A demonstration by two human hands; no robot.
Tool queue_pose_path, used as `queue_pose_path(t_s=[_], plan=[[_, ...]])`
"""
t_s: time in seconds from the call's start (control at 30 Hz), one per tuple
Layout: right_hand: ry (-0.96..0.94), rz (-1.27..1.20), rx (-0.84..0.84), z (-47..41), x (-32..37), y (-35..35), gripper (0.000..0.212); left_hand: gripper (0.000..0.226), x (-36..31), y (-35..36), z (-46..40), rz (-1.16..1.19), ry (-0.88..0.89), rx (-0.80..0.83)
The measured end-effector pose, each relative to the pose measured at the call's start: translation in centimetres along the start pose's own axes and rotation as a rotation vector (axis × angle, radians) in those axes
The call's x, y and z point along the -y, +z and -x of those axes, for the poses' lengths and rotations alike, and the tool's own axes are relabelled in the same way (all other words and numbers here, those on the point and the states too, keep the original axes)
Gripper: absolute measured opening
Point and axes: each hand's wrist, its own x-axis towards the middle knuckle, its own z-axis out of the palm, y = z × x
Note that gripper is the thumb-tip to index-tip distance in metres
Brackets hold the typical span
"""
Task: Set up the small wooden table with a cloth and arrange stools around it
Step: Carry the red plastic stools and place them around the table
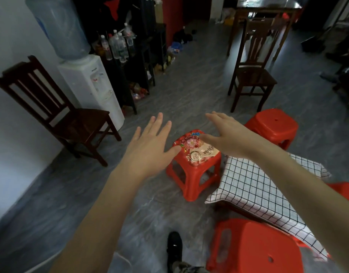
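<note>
Above the flowered red stool (195,154), left hand (148,148) and right hand (227,136) reach forward, fingers spread, holding nothing.

A single wide-angle camera is sitting on the person's head, looking forward and steeply down across the grey floor (169,99). Both bare forearms are reaching in from the bottom edge, close to the lens, and a dark shoe (174,246) is showing at the lower edge. Straight lines are bowing toward the frame's borders. The view is taking in the cloth-covered table (254,186) near at lower right and a far chair (252,75) beyond.
</note>
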Motion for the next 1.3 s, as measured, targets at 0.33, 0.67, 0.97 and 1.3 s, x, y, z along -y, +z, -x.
queue_pose_path(t_s=[0.33, 0.67, 0.97, 1.3], plan=[[0.005, 0.023, 0.002, -14.0, -0.6, 0.0, 0.076, 0.076, 7.2, -1.6, -13.0, 0.006, 0.037, 0.041], [-0.060, 0.112, 0.080, -24.2, 2.3, 2.4, 0.072, 0.075, 15.1, -1.2, -20.1, 0.018, 0.007, 0.084], [-0.045, 0.124, 0.092, -35.2, 8.5, 5.3, 0.069, 0.075, 26.1, -2.9, -26.0, -0.011, 0.056, 0.101], [0.121, 0.055, 0.055, -45.9, 14.8, 8.0, 0.069, 0.076, 36.6, -5.7, -35.4, -0.048, 0.218, 0.131]])
